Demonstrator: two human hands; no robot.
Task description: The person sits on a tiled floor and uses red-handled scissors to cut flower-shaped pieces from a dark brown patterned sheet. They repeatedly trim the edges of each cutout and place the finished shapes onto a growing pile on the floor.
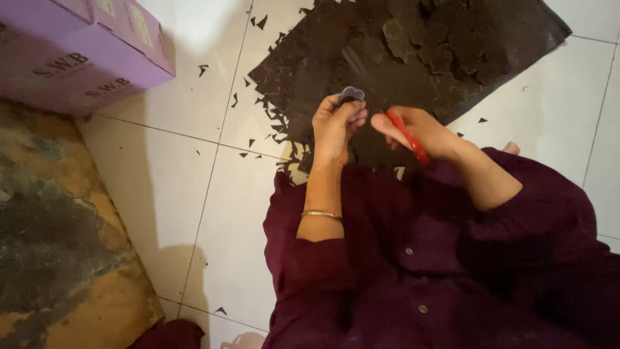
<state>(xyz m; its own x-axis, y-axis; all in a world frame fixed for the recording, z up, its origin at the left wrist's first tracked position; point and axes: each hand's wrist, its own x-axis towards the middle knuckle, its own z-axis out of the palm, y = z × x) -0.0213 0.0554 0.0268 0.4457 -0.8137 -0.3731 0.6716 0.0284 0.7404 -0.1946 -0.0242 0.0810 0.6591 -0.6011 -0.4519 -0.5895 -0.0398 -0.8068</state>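
Small flower-shaped cutout (352,94) pinched in left hand (336,126) grip, red-handled scissors (407,137) gripped by right hand (423,132), dark sheet (387,71) spread on floor (187,168)

Surroundings on a white tiled floor

Purple cardboard boxes (77,52) are stacked at the top left, beside a worn mat (58,245) mottled in grey and ochre along the left edge. A large dark sheet (400,58) is spread across the tiles (161,181) at the top, with cut-out dark shapes (445,39) piled on it. Small dark scraps (265,123) are scattered around its left edge. A maroon garment (413,258) with buttons fills the lower right.
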